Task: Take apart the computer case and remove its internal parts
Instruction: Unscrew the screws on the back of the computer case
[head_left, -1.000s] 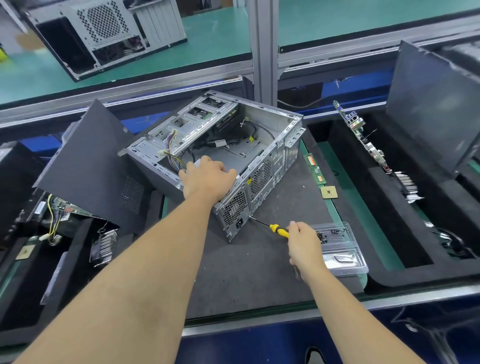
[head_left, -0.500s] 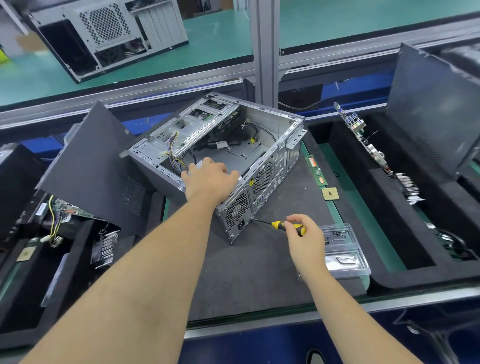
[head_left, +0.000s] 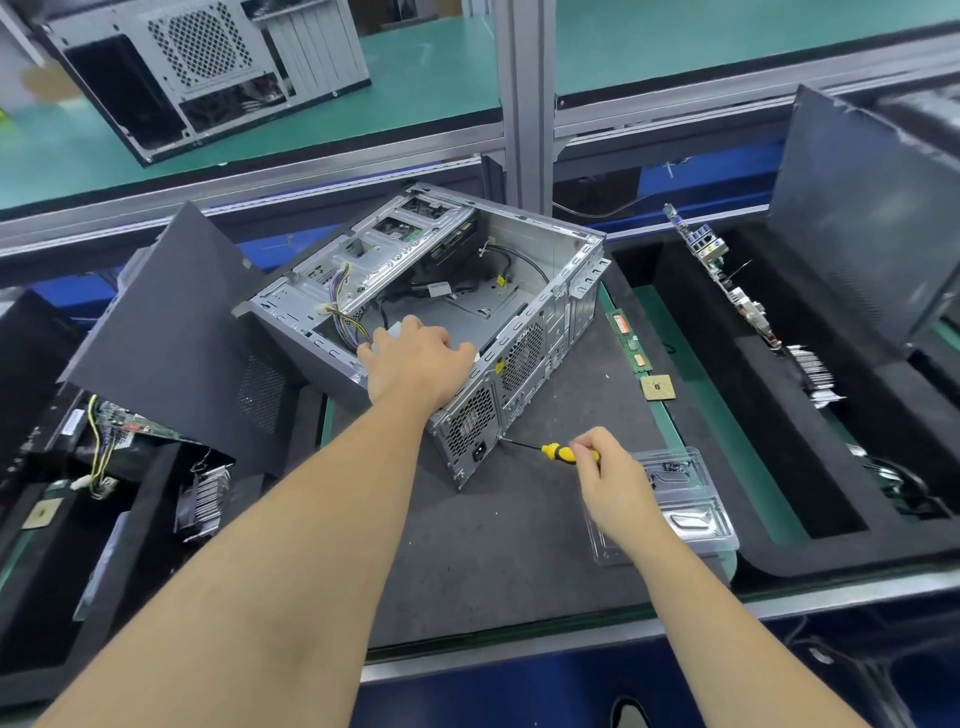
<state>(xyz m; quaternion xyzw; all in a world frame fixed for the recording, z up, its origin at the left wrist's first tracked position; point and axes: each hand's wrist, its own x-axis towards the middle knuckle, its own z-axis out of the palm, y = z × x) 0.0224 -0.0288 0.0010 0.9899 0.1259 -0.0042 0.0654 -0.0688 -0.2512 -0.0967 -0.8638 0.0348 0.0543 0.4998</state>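
An open grey computer case (head_left: 524, 270) lies on its side on the dark mat (head_left: 519, 545), its rear panel with two fan grilles facing me. Loose cables and a bundle of coloured wires show inside. My left hand (head_left: 415, 358) grips the near upper edge of the case above the power supply (head_left: 467, 421). My right hand (head_left: 605, 478) pinches the yellow handle of a screwdriver (head_left: 558, 451). Its tip touches the rear panel beside the power supply.
A clear plastic tray (head_left: 696, 499) with small parts sits right of my right hand. A RAM stick (head_left: 631, 340) and a CPU (head_left: 657, 388) lie on the mat's right side. Foam bins with boards and heatsinks flank the mat. Another case (head_left: 208, 67) stands at the far left.
My right hand has shifted its hold on the screwdriver handle, and the tip has stayed at the rear panel. My left hand has kept its hold on the case.
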